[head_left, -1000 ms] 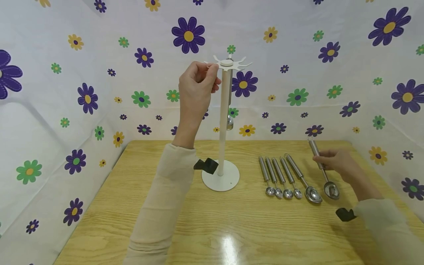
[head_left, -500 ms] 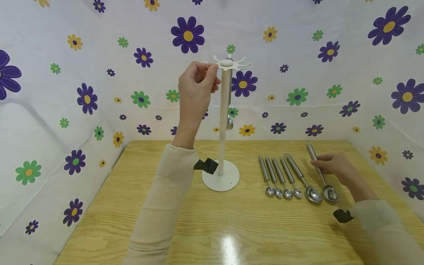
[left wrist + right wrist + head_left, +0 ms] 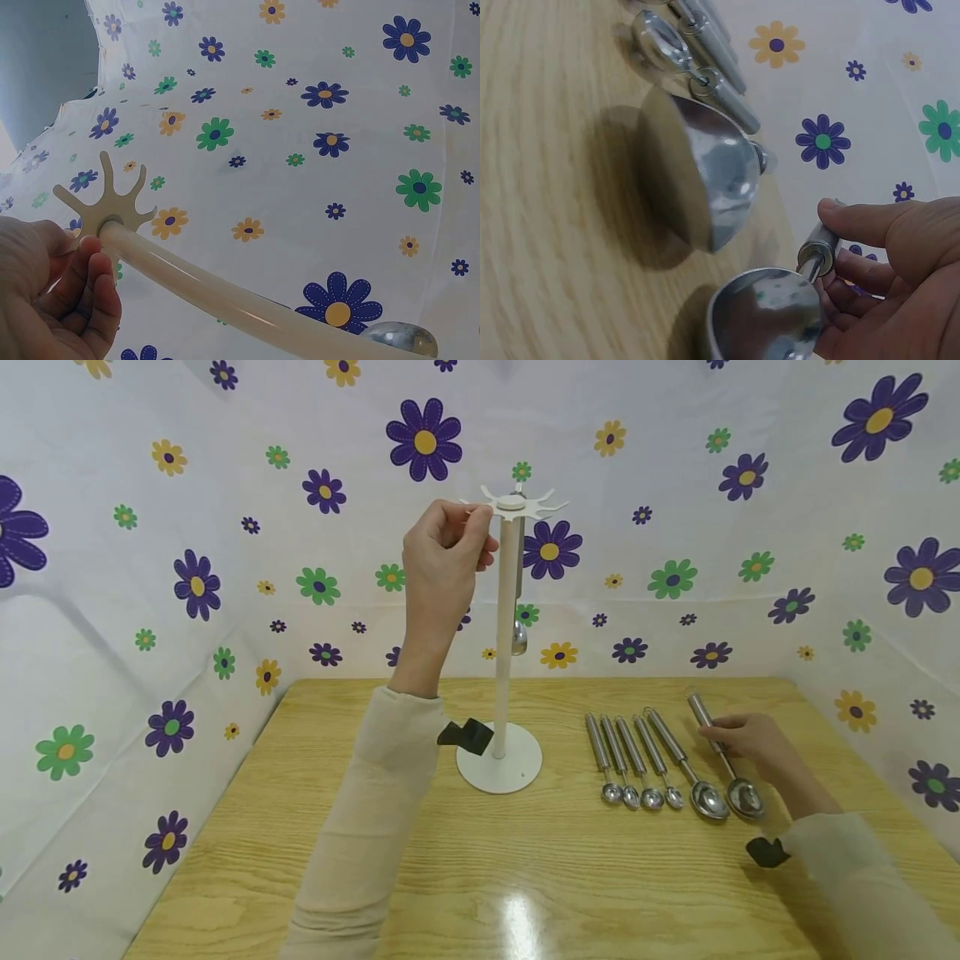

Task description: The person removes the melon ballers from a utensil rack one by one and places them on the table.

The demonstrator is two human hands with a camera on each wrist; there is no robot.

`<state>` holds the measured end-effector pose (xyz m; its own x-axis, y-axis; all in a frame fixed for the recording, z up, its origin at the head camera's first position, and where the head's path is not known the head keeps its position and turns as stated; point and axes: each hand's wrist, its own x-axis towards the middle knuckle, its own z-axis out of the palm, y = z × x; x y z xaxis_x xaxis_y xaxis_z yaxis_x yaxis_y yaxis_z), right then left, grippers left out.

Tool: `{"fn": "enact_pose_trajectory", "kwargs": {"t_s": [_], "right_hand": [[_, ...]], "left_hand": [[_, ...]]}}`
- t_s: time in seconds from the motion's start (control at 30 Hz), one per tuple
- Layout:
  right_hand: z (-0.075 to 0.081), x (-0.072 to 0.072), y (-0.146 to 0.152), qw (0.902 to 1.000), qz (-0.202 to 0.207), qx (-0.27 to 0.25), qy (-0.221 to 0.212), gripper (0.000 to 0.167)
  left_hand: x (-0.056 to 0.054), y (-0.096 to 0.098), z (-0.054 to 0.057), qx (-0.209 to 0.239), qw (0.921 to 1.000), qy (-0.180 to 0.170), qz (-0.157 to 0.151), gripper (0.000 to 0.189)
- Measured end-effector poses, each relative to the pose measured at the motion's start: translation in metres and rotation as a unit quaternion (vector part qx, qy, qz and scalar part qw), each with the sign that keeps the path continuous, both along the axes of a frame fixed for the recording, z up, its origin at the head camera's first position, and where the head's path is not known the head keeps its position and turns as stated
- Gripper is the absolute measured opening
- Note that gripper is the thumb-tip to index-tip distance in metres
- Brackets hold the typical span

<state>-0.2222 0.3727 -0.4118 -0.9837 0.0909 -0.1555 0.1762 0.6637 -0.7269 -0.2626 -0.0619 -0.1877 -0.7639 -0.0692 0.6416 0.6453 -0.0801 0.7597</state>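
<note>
My left hand (image 3: 442,547) pinches one prong of the white hook ring (image 3: 513,505) on top of an upright utensil stand (image 3: 504,643); its thumb and fingers meet at the ring in the left wrist view. Behind the pole hangs a metal measuring spoon (image 3: 519,637), partly hidden by it. At the right, my right hand (image 3: 757,747) grips the ribbed handle of another measuring spoon (image 3: 744,798) between thumb and fingers. In the right wrist view, its round bowl (image 3: 769,315) faces up near the table; I cannot tell whether it touches the wood.
Several steel measuring spoons (image 3: 651,799) lie in a row left of my right hand, the nearest a large one (image 3: 708,800). The stand's round white base (image 3: 517,768) sits on the wooden table (image 3: 360,852). Flower-printed cloth (image 3: 337,610) encloses the back and sides.
My right hand has moved left and slightly down with its measuring spoon, bringing it closer to the row. The left hand has stayed at the hook ring.
</note>
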Motion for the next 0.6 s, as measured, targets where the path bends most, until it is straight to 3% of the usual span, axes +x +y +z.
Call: {"fn": "enact_pose_trajectory", "kwargs": {"t_s": [0.33, 0.6], "right_hand": [[-0.013, 0.001, -0.006, 0.9998, -0.01, 0.017, 0.004, 0.057], [-0.016, 0.003, -0.009, 0.9962, -0.001, 0.08, 0.034, 0.051]], "left_hand": [[-0.001, 0.0, -0.001, 0.001, 1.0, 0.004, -0.002, 0.013], [-0.001, 0.0, -0.001, -0.002, 1.0, 0.006, 0.0, 0.012]]}}
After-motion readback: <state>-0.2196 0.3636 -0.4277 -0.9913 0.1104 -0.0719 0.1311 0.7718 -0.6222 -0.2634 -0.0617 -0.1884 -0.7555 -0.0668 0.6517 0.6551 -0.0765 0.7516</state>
